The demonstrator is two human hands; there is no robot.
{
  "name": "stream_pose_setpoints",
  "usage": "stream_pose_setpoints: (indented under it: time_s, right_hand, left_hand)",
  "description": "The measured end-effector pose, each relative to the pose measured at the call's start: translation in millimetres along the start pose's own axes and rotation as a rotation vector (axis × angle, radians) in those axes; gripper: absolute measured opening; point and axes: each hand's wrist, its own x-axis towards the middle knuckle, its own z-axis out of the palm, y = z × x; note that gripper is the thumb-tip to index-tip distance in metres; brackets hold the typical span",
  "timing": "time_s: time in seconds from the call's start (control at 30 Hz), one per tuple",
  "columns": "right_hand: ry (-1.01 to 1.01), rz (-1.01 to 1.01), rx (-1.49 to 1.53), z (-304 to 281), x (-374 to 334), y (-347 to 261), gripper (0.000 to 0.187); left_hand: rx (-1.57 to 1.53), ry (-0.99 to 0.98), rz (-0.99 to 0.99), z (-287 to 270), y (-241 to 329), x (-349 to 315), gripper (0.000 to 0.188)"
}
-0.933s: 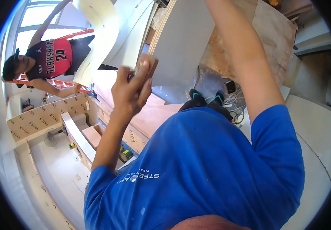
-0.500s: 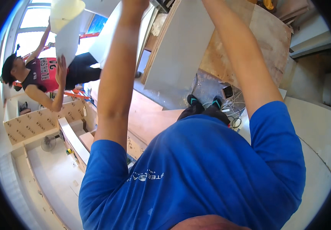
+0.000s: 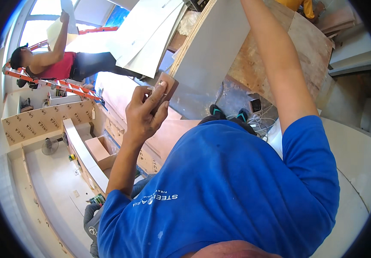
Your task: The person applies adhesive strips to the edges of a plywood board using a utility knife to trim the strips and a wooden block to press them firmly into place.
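My left hand (image 3: 144,112) is closed on a small brown block (image 3: 167,89), flat-sided like a sanding block, the index finger lying along its face. Small pale bits show by the fingers, too small to name. The block is just beside a grey-faced plywood panel (image 3: 213,60), whose layered edge is on the left; I cannot tell whether they touch. My right arm stretches up along the panel's other side and leaves the picture at the top, so my right hand is out of sight.
Left, a person in red (image 3: 63,64) lifts a pale sheet beside an orange ladder (image 3: 78,89). White sheets (image 3: 151,34) lean nearby. Below are cabinet frames and a fan (image 3: 50,146). A grey-sleeved person (image 3: 91,223) is lower left; a yellow sleeve (image 3: 308,9) upper right. Cables (image 3: 262,122) lie near my feet.
My left hand has come down into view with the brown block. The person in red has turned and raised the pale sheet. A grey-sleeved person now shows at lower left.
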Motion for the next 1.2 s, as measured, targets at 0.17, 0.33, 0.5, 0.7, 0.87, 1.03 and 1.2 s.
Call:
stream_pose_setpoints:
  time_s: [0.17, 0.33, 0.5, 0.7, 0.87, 1.03, 1.2]
  right_hand:
    - [-0.002, -0.014, 0.005, -4.1, -0.7, 3.5, 0.073]
    - [0.008, -0.043, 0.018, -1.4, 10.7, 12.3, 0.073]
    - [0.029, -0.079, -0.01, 2.9, 12.5, 25.0, 0.072]
    - [0.095, -0.229, -0.002, 0.3, 54.3, 38.3, 0.072]
    - [-0.02, -0.063, 0.076, 1.9, 4.4, 9.2, 0.07]
    - [0.036, -0.159, 0.018, -9.3, -0.8, 26.9, 0.071]
    - [-0.121, -0.78, -0.342, -32.2, 3.6, 50.3, 0.054]
  left_hand:
    - [0.075, 0.022, 0.058, 16.5, -2.3, 20.7, 0.05]
    - [0.116, 0.053, 0.11, 37.5, 4.0, 66.5, 0.051]
    - [0.094, 0.08, 0.169, 75.4, 1.8, 138.8, 0.046]
    - [-0.157, 0.281, 0.34, 132.8, 2.8, 288.1, 0.039]
    - [-0.945, 0.344, -0.368, 68.1, -57.0, 325.3, 0.041]
    - [-1.337, 0.102, -0.527, 53.4, -84.5, 177.3, 0.051]
    - [-1.574, 0.245, -0.618, 54.3, -42.6, 65.2, 0.052]
